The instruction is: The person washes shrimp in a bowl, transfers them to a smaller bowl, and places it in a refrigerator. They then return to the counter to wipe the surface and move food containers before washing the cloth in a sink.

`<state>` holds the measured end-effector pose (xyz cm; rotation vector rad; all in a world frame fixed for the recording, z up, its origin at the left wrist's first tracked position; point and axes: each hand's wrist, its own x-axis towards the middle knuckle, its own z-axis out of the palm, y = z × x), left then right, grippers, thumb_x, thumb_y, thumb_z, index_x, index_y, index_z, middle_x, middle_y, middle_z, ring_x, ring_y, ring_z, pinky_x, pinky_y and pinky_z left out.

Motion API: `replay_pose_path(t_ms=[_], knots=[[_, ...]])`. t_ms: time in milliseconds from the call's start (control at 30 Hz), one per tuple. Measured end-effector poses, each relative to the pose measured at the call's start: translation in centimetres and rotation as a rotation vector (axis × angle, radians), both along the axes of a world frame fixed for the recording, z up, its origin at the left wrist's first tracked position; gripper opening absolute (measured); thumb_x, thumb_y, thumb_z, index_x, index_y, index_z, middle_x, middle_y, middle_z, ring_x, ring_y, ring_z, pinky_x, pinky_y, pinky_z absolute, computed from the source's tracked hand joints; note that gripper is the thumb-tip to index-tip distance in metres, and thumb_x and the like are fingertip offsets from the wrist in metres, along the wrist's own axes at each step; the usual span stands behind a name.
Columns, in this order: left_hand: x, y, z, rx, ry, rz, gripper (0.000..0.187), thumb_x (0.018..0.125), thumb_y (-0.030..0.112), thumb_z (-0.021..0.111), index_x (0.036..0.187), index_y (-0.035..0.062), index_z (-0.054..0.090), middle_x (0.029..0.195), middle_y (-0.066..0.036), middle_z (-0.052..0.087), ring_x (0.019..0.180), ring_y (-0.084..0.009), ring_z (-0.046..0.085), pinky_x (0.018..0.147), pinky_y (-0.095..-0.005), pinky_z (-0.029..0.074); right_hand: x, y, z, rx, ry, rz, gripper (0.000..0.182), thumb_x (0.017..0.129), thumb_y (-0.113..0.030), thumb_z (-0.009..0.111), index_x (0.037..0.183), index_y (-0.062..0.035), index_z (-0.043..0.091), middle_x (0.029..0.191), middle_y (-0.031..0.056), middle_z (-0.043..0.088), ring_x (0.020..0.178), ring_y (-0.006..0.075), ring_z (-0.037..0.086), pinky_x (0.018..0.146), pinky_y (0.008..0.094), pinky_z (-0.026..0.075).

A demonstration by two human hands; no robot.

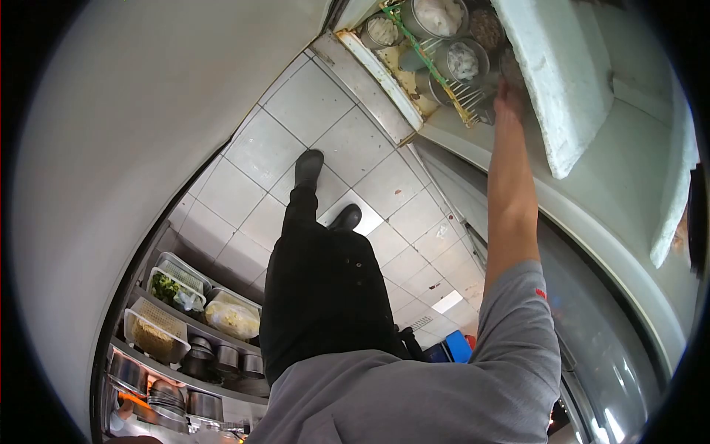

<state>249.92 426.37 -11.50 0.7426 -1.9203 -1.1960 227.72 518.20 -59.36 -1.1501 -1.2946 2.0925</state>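
My right arm stretches up into an open refrigerator, and my right hand (508,102) is at the front of the wire shelf (466,100). Its fingers are dim and smeared, beside a dark round container (510,68); I cannot tell whether they grip it. Left of the hand stands a metal container with white food (464,61). Behind it are a larger metal bowl of white food (439,16) and a container of brown, grainy food (486,29). A small container of pale food (382,31) sits at the shelf's left. My left hand is out of view.
A frosted white slab (558,96) stands right of my forearm. The pale refrigerator door (148,133) fills the left. Below it are baskets of greens (174,285) and yellowish food (154,333), with metal pots (227,358) nearby. Tiled floor (292,118) lies around my boots.
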Motion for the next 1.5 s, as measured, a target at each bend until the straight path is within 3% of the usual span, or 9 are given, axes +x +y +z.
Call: replay_pose_path(t_ms=[267,433,567,700,833,1167,1367,1433,1500], knots=[[-0.5,0.6,-0.8,0.008,-0.002,-0.008,0.033,0.100,0.023,0.043,0.118,0.0006,0.059,0.114,-0.011,0.064,0.103,-0.0240,0.062,0.090,-0.0374,0.051,1.0,-0.7,-2.6,0.006,-0.105,0.103,0.035,0.103,-0.020,0.039,0.131,-0.0012,0.048,0.123,0.0169,0.057,0.107,0.0249,0.062,0.095,0.0369,0.056],[-0.2,0.9,-0.9,0.023,0.021,-0.022,0.032,0.100,0.023,0.044,0.117,0.0008,0.059,0.114,-0.010,0.064,0.102,-0.0238,0.062,0.090,-0.0370,0.051,8.8,-5.3,0.5,-0.124,-0.267,0.502,0.020,0.102,-0.012,0.039,0.104,-0.0023,0.057,0.090,0.0098,0.066,0.077,0.0190,0.067,0.068,0.0290,0.059],[0.0,1.6,0.4,0.026,0.092,-0.055,0.032,0.100,0.023,0.044,0.117,0.0008,0.059,0.114,-0.010,0.064,0.102,-0.0237,0.062,0.090,-0.0367,0.051,18.4,-14.8,6.0,-0.250,-0.427,0.630,0.027,0.103,-0.017,0.037,0.102,-0.0042,0.060,0.087,0.0074,0.067,0.072,0.0163,0.065,0.067,0.0292,0.057],[-0.1,3.7,3.1,0.021,0.183,-0.113,0.032,0.100,0.023,0.044,0.117,0.0009,0.059,0.113,-0.010,0.064,0.101,-0.0235,0.062,0.090,-0.0365,0.050,33.2,-18.0,8.1,-0.251,-0.263,1.170,0.019,0.089,0.001,0.045,0.097,-0.0050,0.062,0.081,0.0055,0.065,0.069,0.0146,0.063,0.061,0.0307,0.053],[0.2,7.2,7.5,0.023,0.309,-0.207,0.031,0.100,0.023,0.044,0.116,0.0010,0.060,0.113,-0.010,0.064,0.101,-0.0233,0.062,0.090,-0.0362,0.050,47.5,-17.2,11.1,0.220,-0.446,1.536,0.014,0.092,-0.005,0.047,0.095,-0.0024,0.060,0.077,0.0048,0.062,0.063,0.0135,0.062,0.057,0.0278,0.051],[4.0,24.5,19.2,0.177,0.625,-0.559,0.030,0.099,0.022,0.045,0.115,0.0012,0.060,0.112,-0.010,0.065,0.100,-0.0229,0.062,0.090,-0.0355,0.050,77.1,-8.1,17.3,-0.151,-0.697,0.485,0.013,0.089,-0.005,0.058,0.101,-0.0054,0.062,0.088,0.0092,0.066,0.074,0.0187,0.066,0.060,0.0325,0.057],[9.9,39.3,17.8,0.610,0.798,-1.091,0.020,0.095,0.014,0.047,0.106,0.0030,0.061,0.099,-0.008,0.064,0.094,-0.0208,0.062,0.089,-0.0366,0.048,78.7,-11.9,18.1,-0.227,-0.643,0.487,0.013,0.090,-0.006,0.057,0.102,-0.0050,0.062,0.090,0.0101,0.067,0.075,0.0200,0.066,0.061,0.0332,0.058],[13.3,45.2,17.3,0.564,0.648,-1.272,0.025,0.089,0.014,0.059,0.111,0.0059,0.052,0.099,-0.003,0.057,0.101,-0.0152,0.055,0.092,-0.0349,0.045,74.8,-15.0,19.5,-0.143,-0.605,0.630,0.015,0.090,-0.007,0.059,0.105,-0.0054,0.062,0.092,0.0094,0.066,0.076,0.0187,0.065,0.063,0.0320,0.057],[14.1,45.5,11.8,-0.126,0.336,-1.279,0.060,0.085,0.017,0.072,0.137,0.0070,0.045,0.140,-0.011,0.046,0.129,-0.0255,0.044,0.107,-0.0388,0.037,69.8,-18.0,21.4,-0.148,-0.514,0.736,0.018,0.090,-0.008,0.061,0.108,-0.0061,0.062,0.096,0.0092,0.066,0.079,0.0180,0.065,0.066,0.0312,0.057]])
